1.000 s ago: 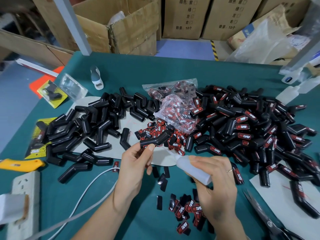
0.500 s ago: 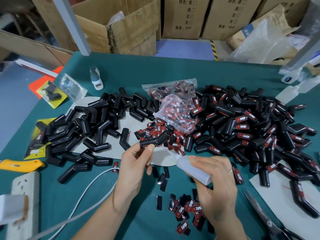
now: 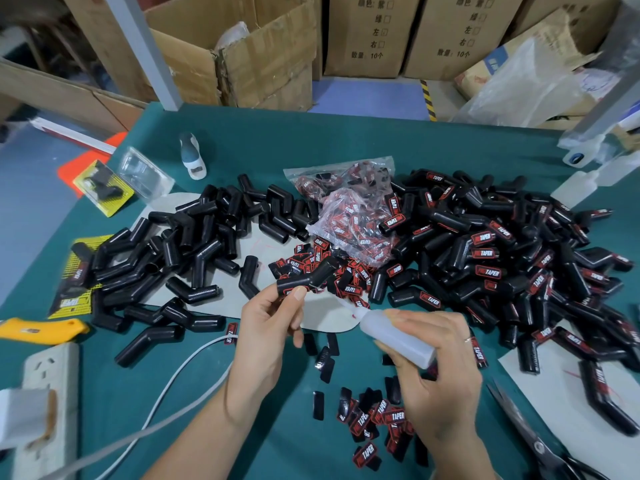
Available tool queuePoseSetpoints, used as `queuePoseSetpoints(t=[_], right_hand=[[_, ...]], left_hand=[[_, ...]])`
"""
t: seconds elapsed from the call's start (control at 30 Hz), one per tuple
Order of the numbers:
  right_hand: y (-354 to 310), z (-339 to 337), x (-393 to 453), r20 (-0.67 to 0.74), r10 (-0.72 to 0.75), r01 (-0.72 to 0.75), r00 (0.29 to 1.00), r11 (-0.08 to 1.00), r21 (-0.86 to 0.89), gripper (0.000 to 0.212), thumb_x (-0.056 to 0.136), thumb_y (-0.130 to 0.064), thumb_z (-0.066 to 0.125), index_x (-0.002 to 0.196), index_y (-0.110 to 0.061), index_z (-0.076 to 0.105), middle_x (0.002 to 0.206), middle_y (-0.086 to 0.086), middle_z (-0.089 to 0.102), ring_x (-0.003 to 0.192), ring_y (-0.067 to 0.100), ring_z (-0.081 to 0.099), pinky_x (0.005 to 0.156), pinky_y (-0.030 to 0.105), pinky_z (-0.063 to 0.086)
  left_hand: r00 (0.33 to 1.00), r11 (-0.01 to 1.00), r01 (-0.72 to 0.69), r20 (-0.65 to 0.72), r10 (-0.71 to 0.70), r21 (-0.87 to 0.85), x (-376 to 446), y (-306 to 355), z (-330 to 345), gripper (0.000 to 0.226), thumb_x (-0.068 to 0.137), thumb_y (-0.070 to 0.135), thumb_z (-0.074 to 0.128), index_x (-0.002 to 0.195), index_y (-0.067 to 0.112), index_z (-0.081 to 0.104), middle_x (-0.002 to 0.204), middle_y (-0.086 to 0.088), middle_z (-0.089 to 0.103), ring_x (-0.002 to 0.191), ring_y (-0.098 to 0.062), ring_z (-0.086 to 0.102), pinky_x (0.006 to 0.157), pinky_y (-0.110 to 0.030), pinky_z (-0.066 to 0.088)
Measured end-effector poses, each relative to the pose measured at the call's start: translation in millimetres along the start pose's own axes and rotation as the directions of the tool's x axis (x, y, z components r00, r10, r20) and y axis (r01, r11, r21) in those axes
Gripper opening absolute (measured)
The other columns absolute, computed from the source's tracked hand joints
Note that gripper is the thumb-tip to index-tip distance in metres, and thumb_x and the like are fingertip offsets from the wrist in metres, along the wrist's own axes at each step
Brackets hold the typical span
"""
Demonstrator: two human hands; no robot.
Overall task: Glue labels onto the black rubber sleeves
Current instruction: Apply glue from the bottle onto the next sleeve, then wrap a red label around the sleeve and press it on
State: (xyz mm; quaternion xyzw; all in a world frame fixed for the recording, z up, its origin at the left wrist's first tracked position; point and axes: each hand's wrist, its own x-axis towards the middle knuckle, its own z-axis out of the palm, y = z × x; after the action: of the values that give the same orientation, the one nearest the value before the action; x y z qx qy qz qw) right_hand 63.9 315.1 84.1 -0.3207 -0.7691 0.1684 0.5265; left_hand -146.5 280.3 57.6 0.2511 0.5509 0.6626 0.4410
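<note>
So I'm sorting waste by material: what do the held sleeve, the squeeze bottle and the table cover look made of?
Held sleeve in the left hand: black rubber by the look, smooth with a dull sheen. Squeeze bottle in the right hand: translucent whitish soft plastic, probably, with a matte surface. Table cover: teal, flat and matte with no glare, likely a felt-like cloth or mat; I can't tell which.

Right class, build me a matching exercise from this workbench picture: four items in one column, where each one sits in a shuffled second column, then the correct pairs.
Items
1. glue bottle
2. bent black sleeve
3. yellow knife
4. scissors

Places
A. near right corner of the table
B. in the left hand
C. left edge of the table
D. in the right hand

Pairs: 1-D, 2-B, 3-C, 4-A
</note>
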Motion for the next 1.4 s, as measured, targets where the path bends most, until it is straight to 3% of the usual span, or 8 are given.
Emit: queuePoseSetpoints(t=[0.13,0.3,0.5,0.63,0.77,0.93,1.17,1.4], right_hand=[[-5.9,-6.3,7.3,-0.066,0.213,-0.197,0.975,0.96,0.198,0.037,0.088,-0.014,0.074,0.114,-0.035,0.059,0.116,-0.018,0.066,0.11,0.021,0.066,0.093,0.029,0.05],[-8.0,-4.2,10.8,-0.07,0.52,-0.465,0.851,0.809,0.359,0.043,0.087,-0.013,0.079,0.109,-0.041,0.055,0.112,-0.013,0.067,0.106,0.013,0.066,0.088,0.021,0.052],[6.1,2.4,4.2,0.191,0.695,-0.718,0.693,0.69,0.093,0.039,0.09,-0.025,0.079,0.114,-0.049,0.06,0.11,-0.025,0.069,0.099,0.0,0.066,0.077,0.022,0.05],[14.3,6.3,1.0,0.245,0.71,-0.733,0.66,0.68,0.003,0.035,0.092,-0.025,0.079,0.111,-0.047,0.059,0.106,-0.024,0.07,0.103,-0.005,0.065,0.076,0.008,0.048],[19.0,7.8,-0.5,0.247,0.744,-0.757,0.621,0.651,-0.056,0.029,0.094,-0.032,0.076,0.107,-0.048,0.056,0.105,-0.023,0.07,0.104,-0.004,0.064,0.075,0.017,0.048],[19.0,7.5,1.4,0.254,0.748,-0.757,0.613,0.648,-0.083,0.026,0.095,-0.038,0.074,0.104,-0.05,0.053,0.106,-0.028,0.066,0.104,-0.01,0.061,0.07,0.007,0.048],[24.4,7.0,0.4,0.256,0.739,-0.741,0.623,0.663,-0.109,0.026,0.096,-0.038,0.072,0.105,-0.048,0.05,0.106,-0.028,0.064,0.098,-0.007,0.061,0.069,0.021,0.046],[27.6,4.2,-1.9,0.301,0.714,-0.716,0.633,0.687,-0.125,0.061,0.091,-0.018,0.079,0.125,-0.057,0.047,0.123,-0.027,0.06,0.113,-0.003,0.06,0.082,0.02,0.05]], left_hand=[[1.0,0.998,0.028,0.013,-0.028,-0.059,1.3,1.3,-1.0,0.034,0.092,0.023,0.069,0.094,-0.01,0.061,0.059,0.002,0.04,0.052,-0.01,0.04,0.044,-0.021,0.041],[0.998,0.997,0.065,-0.004,-0.065,-0.042,0.8,1.0,-1.5,0.025,0.089,0.02,0.082,0.091,-0.002,0.071,0.059,0.003,0.04,0.053,-0.012,0.041,0.046,-0.023,0.045],[0.997,0.995,0.083,0.012,-0.082,-0.057,0.3,2.8,-1.7,0.002,0.087,0.02,0.082,0.088,0.018,0.08,0.061,-0.001,0.036,0.051,-0.014,0.042,0.049,-0.022,0.046],[0.996,0.994,0.087,0.025,-0.086,-0.063,-0.4,2.2,-2.4,0.006,0.087,0.02,0.078,0.092,0.018,0.081,0.062,-0.002,0.035,0.053,-0.013,0.041,0.05,-0.022,0.047],[0.995,0.993,0.099,0.038,-0.096,-0.067,-1.2,4.6,-0.6,0.008,0.088,0.019,0.074,0.091,0.018,0.081,0.062,-0.001,0.036,0.054,-0.012,0.04,0.049,-0.022,0.046],[0.993,0.991,0.118,0.031,-0.116,-0.067,-2.1,5.7,0.7,0.022,0.096,0.003,0.067,0.091,0.018,0.082,0.061,-0.001,0.036,0.054,-0.011,0.039,0.048,-0.021,0.044],[0.992,0.99,0.124,0.036,-0.122,-0.064,-2.3,6.2,2.3,0.012,0.086,0.013,0.074,0.095,0.006,0.077,0.061,-0.002,0.035,0.052,-0.012,0.041,0.048,-0.022,0.044],[0.988,0.986,0.151,0.034,-0.149,-0.066,-3.2,7.5,1.2,0.009,0.087,0.011,0.074,0.094,0.011,0.079,0.061,-0.001,0.036,0.052,-0.011,0.041,0.048,-0.021,0.043]])
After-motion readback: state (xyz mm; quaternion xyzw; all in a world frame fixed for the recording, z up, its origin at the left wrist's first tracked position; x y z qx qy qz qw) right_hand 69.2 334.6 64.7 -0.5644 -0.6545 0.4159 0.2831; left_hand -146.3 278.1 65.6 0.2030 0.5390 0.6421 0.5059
